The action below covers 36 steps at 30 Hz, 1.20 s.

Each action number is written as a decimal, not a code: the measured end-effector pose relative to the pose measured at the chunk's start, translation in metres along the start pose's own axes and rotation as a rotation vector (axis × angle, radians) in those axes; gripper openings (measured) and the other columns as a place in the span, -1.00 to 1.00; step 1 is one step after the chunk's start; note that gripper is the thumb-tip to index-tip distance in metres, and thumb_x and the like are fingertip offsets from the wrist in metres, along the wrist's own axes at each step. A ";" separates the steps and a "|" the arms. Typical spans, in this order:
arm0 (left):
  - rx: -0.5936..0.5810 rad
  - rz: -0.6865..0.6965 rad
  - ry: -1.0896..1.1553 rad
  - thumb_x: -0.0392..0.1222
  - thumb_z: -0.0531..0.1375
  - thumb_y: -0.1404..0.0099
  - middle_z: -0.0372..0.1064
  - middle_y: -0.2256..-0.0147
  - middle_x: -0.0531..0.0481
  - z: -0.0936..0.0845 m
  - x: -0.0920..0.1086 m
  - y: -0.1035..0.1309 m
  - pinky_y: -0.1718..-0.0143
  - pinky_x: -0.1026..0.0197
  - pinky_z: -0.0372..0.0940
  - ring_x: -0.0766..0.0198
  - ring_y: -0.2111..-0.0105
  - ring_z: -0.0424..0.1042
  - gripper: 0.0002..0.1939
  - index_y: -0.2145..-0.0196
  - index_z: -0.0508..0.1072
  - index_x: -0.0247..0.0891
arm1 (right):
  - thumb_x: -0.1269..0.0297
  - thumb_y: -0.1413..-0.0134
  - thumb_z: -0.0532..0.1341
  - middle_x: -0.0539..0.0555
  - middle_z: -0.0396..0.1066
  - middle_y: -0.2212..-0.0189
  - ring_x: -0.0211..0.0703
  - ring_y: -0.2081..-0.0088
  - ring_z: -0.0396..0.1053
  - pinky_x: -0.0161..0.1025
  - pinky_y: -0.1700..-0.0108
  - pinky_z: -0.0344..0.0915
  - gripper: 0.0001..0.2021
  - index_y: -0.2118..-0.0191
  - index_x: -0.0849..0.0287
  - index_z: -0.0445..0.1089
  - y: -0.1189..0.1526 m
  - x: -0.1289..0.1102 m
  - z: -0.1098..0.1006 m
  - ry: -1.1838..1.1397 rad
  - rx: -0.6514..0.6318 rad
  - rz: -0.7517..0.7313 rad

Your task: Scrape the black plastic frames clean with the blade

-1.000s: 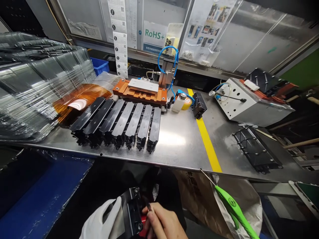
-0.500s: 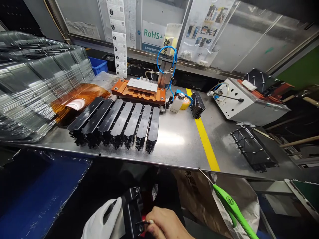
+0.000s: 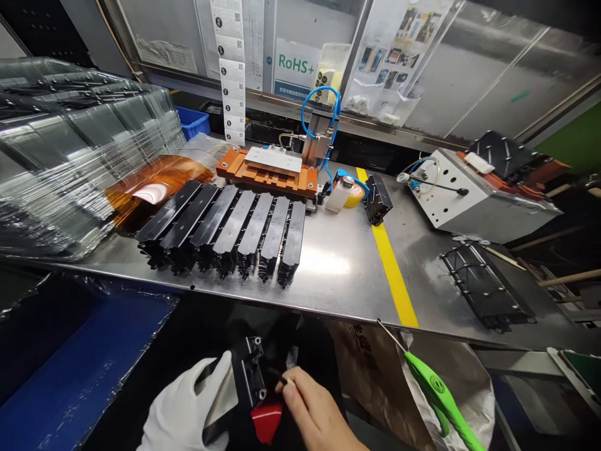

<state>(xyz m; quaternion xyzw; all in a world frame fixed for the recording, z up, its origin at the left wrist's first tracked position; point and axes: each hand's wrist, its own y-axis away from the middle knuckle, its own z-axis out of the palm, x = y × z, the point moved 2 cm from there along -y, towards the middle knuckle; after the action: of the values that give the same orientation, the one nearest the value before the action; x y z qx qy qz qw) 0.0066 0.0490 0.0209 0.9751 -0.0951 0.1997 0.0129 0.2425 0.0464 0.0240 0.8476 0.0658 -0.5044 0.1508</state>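
From the head camera, the left hand [image 3: 188, 410], in a white glove, grips a black plastic part [image 3: 248, 376] below the front edge of the counter [image 3: 338, 263], its fingers wrapped around the part's left side. The part is a narrow, dark, glossy piece held nearly upright, with small screw holes near its upper end and a lower corner. The bare right hand [image 3: 312, 413] sits just right of it, fingers pinched narrow on a thin dark tool [image 3: 278, 374] whose tip meets the part's right edge. A red object [image 3: 265, 418] shows just under the part, between the two hands.

On the counter, a row of similar black parts [image 3: 225, 232] lies side by side in front of an orange fixture [image 3: 267, 172]. A stack of clear trays [image 3: 70, 150] stands at the left. Green-handled scissors [image 3: 436, 391] hang at the counter's front edge by a bag.
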 end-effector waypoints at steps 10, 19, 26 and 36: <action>-0.062 0.244 -0.487 -0.51 0.07 -0.18 0.50 0.06 -0.21 0.000 -0.002 -0.020 0.19 -0.01 0.36 0.02 0.17 0.51 -0.31 -0.21 0.40 -0.04 | 0.06 -0.38 -0.01 -0.09 0.39 0.62 -0.37 0.69 0.27 -0.44 0.57 0.19 -0.64 0.26 0.14 0.42 -0.006 -0.003 0.014 -0.181 -0.297 0.346; -0.145 0.258 -0.546 -0.58 0.04 -0.19 0.50 0.02 -0.21 0.003 0.003 -0.023 0.18 -0.02 0.37 0.07 0.17 0.51 -0.24 -0.26 0.32 0.01 | -0.50 0.00 0.05 -0.06 0.31 0.72 -0.33 0.70 0.26 -0.42 0.61 0.12 -0.21 0.27 0.27 0.48 -0.003 0.028 0.057 -0.547 -0.240 0.446; -0.068 0.305 -0.558 -0.65 0.04 -0.14 0.52 0.06 -0.22 0.005 0.004 -0.022 0.20 0.01 0.38 0.08 0.19 0.52 -0.22 -0.22 0.38 -0.04 | -0.61 0.12 -0.02 -0.07 0.25 0.72 -0.32 0.73 0.18 -0.38 0.66 0.09 0.03 -0.02 0.36 0.45 0.000 0.035 0.058 -0.890 -0.306 0.601; -0.283 0.223 -0.503 -0.67 0.02 -0.03 0.47 -0.05 -0.18 0.000 0.007 -0.024 0.10 -0.02 0.37 0.07 0.10 0.51 -0.05 -0.30 0.25 0.06 | 0.22 -0.30 0.23 0.11 0.39 0.28 -0.03 0.28 0.35 -0.10 0.26 0.32 -0.66 -0.16 -0.16 0.42 -0.006 0.040 -0.002 0.539 0.133 -0.185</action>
<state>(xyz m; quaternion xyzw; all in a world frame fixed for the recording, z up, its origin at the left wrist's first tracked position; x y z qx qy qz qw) 0.0173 0.0717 0.0235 0.9660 -0.2287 -0.0629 0.1024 0.2619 0.0515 -0.0107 0.9495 0.1471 -0.2759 0.0256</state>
